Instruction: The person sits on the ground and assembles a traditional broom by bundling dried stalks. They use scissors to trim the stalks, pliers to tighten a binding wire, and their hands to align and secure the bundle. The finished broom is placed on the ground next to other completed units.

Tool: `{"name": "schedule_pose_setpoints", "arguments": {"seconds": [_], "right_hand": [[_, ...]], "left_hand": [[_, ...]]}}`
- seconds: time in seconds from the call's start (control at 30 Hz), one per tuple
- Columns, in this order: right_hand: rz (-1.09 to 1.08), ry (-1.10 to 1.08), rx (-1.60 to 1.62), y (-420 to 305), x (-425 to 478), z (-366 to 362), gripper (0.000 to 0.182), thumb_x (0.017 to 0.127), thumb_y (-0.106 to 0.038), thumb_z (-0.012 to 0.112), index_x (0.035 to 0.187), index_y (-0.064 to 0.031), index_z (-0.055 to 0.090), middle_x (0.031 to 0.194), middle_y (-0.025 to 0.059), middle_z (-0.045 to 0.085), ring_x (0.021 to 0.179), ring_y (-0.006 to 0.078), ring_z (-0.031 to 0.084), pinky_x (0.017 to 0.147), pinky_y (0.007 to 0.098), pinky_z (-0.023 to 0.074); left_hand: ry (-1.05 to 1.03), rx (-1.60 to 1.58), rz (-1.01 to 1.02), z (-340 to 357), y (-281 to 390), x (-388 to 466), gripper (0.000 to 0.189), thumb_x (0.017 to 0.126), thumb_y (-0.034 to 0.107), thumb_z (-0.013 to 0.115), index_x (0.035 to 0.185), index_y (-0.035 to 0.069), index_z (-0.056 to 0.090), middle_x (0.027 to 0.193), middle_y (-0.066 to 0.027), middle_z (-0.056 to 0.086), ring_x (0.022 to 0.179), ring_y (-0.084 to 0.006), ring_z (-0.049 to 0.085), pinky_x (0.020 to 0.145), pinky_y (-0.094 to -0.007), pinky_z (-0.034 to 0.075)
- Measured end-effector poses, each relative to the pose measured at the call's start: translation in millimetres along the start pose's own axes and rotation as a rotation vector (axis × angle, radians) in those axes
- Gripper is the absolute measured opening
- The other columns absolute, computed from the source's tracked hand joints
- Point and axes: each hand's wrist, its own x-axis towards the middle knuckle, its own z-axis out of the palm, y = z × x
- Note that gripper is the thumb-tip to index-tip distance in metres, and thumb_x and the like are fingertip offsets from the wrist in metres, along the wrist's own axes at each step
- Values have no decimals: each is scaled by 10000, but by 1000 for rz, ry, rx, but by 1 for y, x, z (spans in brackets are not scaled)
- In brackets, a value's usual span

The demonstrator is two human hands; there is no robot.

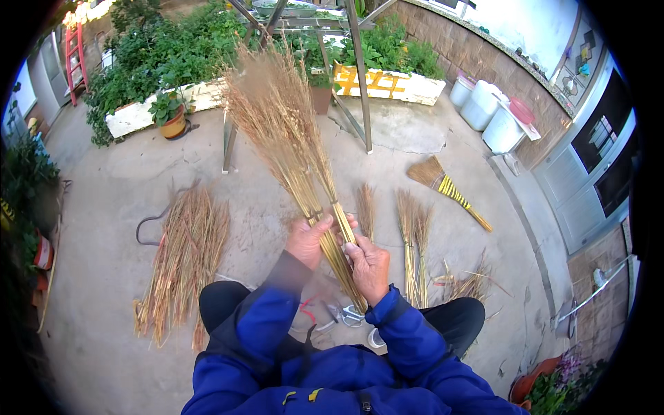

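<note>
My left hand (307,241) grips a thick bundle of dry broom straw (290,171), tied with a dark band above my thumb. Its feathery heads point up and away from me, and the bare stalks run down between my forearms. In my right hand (369,264) is a thinner tied bundle (340,215), held against the right side of the thick one. On the ground below lie scissors (350,315) and a red-handled tool (307,311), partly hidden by my arm and the stalks. A small white container (375,338) sits beside my right sleeve.
Loose straw (189,254) lies in a heap at left, near a dark curved strap (148,228). Tied small bundles (410,238) and straw scraps (469,282) are at right. Beyond them lies a finished hand broom (450,191). A metal frame (363,93) stands ahead, before planters (389,83).
</note>
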Motion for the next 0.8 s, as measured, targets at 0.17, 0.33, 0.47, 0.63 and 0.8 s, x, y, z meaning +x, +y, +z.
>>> {"name": "schedule_pose_setpoints", "arguments": {"seconds": [0.17,0.33,0.47,0.63,0.8], "right_hand": [[-49,3,-69,5,-1,-3,215,907,-107,556,1064,-3,658,714,115,581,646,171,550,618,306,454],[-167,-5,-172,-3,-1,-8,245,890,-118,547,1092,-7,630,869,236,626,775,362,635,690,362,489],[-188,-28,-225,2,-1,-12,225,885,-114,573,1074,-8,633,855,231,620,759,361,633,678,383,490],[-235,-53,-300,8,-1,-14,193,884,-116,585,1034,-5,633,833,220,614,743,381,619,668,403,490],[-236,-76,-238,13,-1,-14,191,886,-116,579,1033,-8,634,846,226,618,746,390,618,674,413,491]], "left_hand": [[12,15,-8,7,0,-2,372,946,185,588,1245,-22,510,1141,-217,628,1074,-344,627,915,-460,531],[-4,-70,-61,10,3,-3,379,943,192,595,1263,9,509,1177,-240,605,1089,-378,615,933,-471,522],[-30,-122,-71,7,-1,0,384,940,196,602,1268,18,511,1232,-231,580,1139,-371,587,963,-472,505],[21,-47,0,-5,-15,5,374,940,190,603,1264,24,521,1270,-180,578,1185,-326,564,980,-453,494],[-23,-59,27,-5,-17,8,360,939,184,603,1256,31,528,1221,-156,611,1183,-318,567,955,-419,511]]}}
